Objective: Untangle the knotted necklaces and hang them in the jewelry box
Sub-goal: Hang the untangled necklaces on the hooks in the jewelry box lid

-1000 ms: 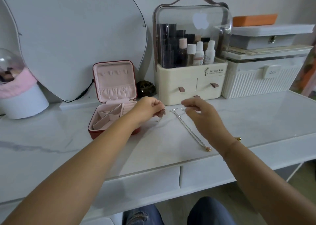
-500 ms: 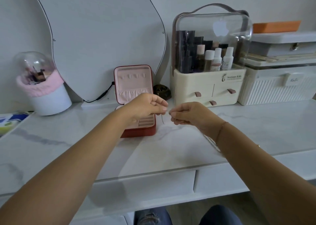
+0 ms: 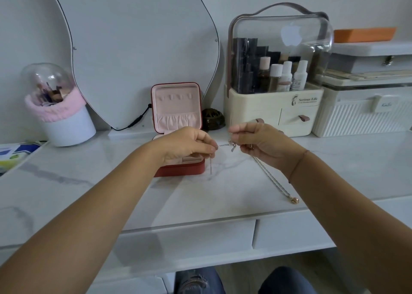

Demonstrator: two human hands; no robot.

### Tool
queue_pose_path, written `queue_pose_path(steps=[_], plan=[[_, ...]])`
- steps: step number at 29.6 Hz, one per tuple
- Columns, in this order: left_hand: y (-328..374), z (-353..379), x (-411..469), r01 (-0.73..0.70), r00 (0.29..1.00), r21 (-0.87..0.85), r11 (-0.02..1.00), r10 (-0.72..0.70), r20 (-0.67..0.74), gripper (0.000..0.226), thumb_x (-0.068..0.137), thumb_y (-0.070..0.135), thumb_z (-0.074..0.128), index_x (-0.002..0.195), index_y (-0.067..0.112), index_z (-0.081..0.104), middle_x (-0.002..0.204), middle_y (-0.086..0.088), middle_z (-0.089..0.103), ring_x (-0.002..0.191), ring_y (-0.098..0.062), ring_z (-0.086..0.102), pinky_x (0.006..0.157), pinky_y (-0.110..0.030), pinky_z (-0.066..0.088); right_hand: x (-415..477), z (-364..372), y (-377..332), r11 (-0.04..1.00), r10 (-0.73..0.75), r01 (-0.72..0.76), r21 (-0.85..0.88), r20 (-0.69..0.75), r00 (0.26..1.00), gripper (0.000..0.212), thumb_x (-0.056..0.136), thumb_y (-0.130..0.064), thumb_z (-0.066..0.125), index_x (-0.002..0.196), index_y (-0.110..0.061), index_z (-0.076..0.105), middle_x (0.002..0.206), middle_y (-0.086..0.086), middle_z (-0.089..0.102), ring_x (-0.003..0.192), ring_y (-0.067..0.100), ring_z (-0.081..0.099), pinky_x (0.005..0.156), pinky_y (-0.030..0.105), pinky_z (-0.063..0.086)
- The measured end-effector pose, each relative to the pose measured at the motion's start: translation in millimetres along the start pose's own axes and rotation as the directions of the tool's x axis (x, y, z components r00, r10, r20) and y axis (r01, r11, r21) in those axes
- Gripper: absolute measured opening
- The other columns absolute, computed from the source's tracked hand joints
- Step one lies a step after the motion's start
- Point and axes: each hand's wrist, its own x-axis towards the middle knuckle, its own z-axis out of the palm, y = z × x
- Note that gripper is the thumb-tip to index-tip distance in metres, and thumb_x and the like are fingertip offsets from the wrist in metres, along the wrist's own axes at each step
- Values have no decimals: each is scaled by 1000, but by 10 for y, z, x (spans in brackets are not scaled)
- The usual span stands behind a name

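Holding the knotted necklaces [image 3: 231, 147] taut between two hands, just right of the open jewelry box [image 3: 177, 106] on the tabletop [image 3: 223, 204].
Left hand [image 3: 189, 146] sits over the box's front corner, fingers curled and pinching a thin silver chain, one loose end dangling down beside the box's red base. Right hand [image 3: 260, 144], a little further right of the box, is clamped on the knotted clump, thumb and fingertips pressed together. From under that hand a longer chain [image 3: 275, 181] runs away from the box, ending in a small rose-gold pendant [image 3: 294, 200] near the tabletop's front edge. The box's pink lid stands upright, its hooks bare. Behind the box, a curvy mirror [image 3: 133, 48]; to its right, a cream cosmetics case [image 3: 274, 113].
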Motion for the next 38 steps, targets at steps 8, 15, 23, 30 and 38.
queue_pose_path(steps=[8,15,23,30,38], plan=[[71,58,27,-100,995,-157,982,99,-14,14,97,16,51,88,10,61,82,-3,69,79,-13,62,79,-26,50,-4,6,7,999,-14,13,-51,-29,999,13,90,-2,59,95,-11,66,78,0,61,70,8,59,71,18,52],[223,62,12,-157,985,-168,973,142,-96,15,97,18,51,88,10,60,79,-4,65,74,-14,62,76,-26,50,-57,116,262,991,91,-74,-108,152,984,18,95,-12,54,108,-12,66,104,3,70,97,14,66,87,28,50],[284,5,0,-138,984,-120,983,122,-133,13,94,18,56,86,11,63,62,3,58,60,-11,54,68,-23,49,-68,183,230,990,-32,40,-135,65,997,15,93,-19,58,89,-16,73,78,0,70,64,8,51,66,22,38],[263,-70,-31,-117,966,-68,991,98,-241,10,88,17,64,83,9,68,54,4,53,54,-10,49,64,-20,47,-85,132,174,924,-158,129,-359,-51,986,19,95,-21,56,89,-18,74,84,0,72,65,5,54,60,14,39],[279,-111,-39,-66,943,68,995,85,-321,12,87,18,67,87,6,70,56,2,57,53,-8,51,61,-17,48,-73,98,204,836,-308,174,-520,-182,934,18,92,-17,58,81,-17,73,77,-1,71,63,8,55,68,18,47]])
